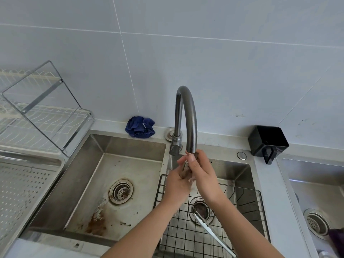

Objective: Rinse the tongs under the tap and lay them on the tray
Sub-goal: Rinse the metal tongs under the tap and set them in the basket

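Note:
A pair of metal tongs (185, 168) stands nearly upright right under the spout of the curved grey tap (188, 112). My left hand (177, 185) grips its lower part from below. My right hand (203, 174) wraps its fingers round the upper part, just beneath the spout. Water seems to run over both hands. A second pair of tongs (210, 228) lies in the black wire basket (248, 202) inside the right basin. The perforated steel tray (24, 185) sits at the far left, beside the left basin.
The left basin (130, 146) has a rust-stained floor and a round drain strainer (121, 191). A wire dish rack (42, 116) stands behind the tray. A crumpled blue cloth (140, 127) and a black container (268, 141) sit on the back ledge. Another sink (316, 192) is at far right.

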Demonstrator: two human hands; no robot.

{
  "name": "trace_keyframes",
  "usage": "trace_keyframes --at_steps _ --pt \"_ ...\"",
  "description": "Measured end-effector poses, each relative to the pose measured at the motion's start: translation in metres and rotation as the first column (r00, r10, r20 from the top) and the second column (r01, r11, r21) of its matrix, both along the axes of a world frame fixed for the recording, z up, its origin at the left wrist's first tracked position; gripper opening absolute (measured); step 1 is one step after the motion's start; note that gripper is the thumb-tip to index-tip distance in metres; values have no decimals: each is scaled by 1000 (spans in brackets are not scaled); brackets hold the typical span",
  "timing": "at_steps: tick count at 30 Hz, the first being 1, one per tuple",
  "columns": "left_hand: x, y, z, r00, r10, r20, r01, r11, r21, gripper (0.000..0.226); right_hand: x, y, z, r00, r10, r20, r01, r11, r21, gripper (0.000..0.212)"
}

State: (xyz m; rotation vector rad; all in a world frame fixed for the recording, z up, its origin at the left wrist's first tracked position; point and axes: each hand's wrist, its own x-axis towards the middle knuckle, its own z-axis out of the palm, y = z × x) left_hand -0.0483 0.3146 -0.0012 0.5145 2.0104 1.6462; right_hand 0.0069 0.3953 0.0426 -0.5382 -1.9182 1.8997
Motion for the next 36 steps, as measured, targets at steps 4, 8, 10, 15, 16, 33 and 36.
trace_keyframes --at_steps 4,8,10,15,16,33,36 --pt "-2 1 -1 998 51 22 -53 996 78 23 0 -1 4 995 72 66 -77 994 78 49" --pt "-5 3 3 990 139 6 -139 982 130 44 -13 -1 15 992 46 113 -68 978 198 26" --pt "-4 1 5 989 150 -12 -146 978 149 38 -19 -4 16 994 41 106 -65 970 235 20" --pt "-4 -24 0 994 -111 21 111 994 -3 12 -20 -9 15 1000 -7 -12 6 995 -101 17" --pt "-3 -28 -3 987 -152 58 154 988 -33 13 -18 -8 15 999 -3 -33 -3 982 -187 21" --pt "27 -84 -40 911 -281 -302 182 931 -315 58 -23 6 -2 968 207 144 -96 830 -549 10" --pt "16 -102 -61 772 -439 -459 115 807 -579 66 -11 8 -4 944 204 258 -97 921 -377 15"
